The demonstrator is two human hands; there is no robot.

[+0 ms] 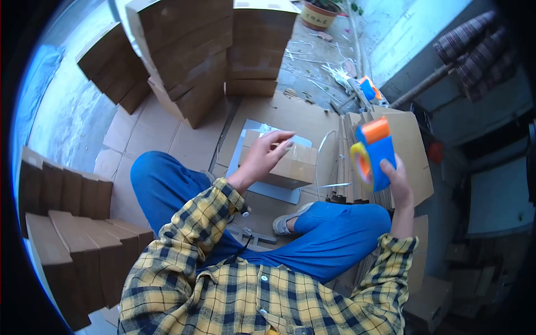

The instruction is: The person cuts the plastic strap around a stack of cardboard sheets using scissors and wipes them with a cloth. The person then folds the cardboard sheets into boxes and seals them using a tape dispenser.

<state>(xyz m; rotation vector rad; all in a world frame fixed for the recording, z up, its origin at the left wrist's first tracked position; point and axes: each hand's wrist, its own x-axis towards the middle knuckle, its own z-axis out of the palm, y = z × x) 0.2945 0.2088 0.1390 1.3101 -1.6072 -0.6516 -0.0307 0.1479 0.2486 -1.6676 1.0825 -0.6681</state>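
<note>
In my right hand (397, 177) I grip a blue and orange tape dispenser (379, 162), raised above my bent knee. A roll of yellowish tape (363, 164) sits on its side facing the middle. Between my legs lies a small cardboard box (293, 166) on a pale flat board (279, 192). My left hand (263, 160) hovers over the box's left part, fingers loosely bent and thumb apart, with nothing in it. Part of the box is hidden behind that hand.
Tall stacks of cardboard boxes (187, 44) stand ahead, with more box rows (84, 240) at my left. Flattened cardboard sheets (405, 145) lean at the right. Beyond them lie another blue and orange dispenser (368, 89), loose white straps (338, 72) and a potted plant (318, 15).
</note>
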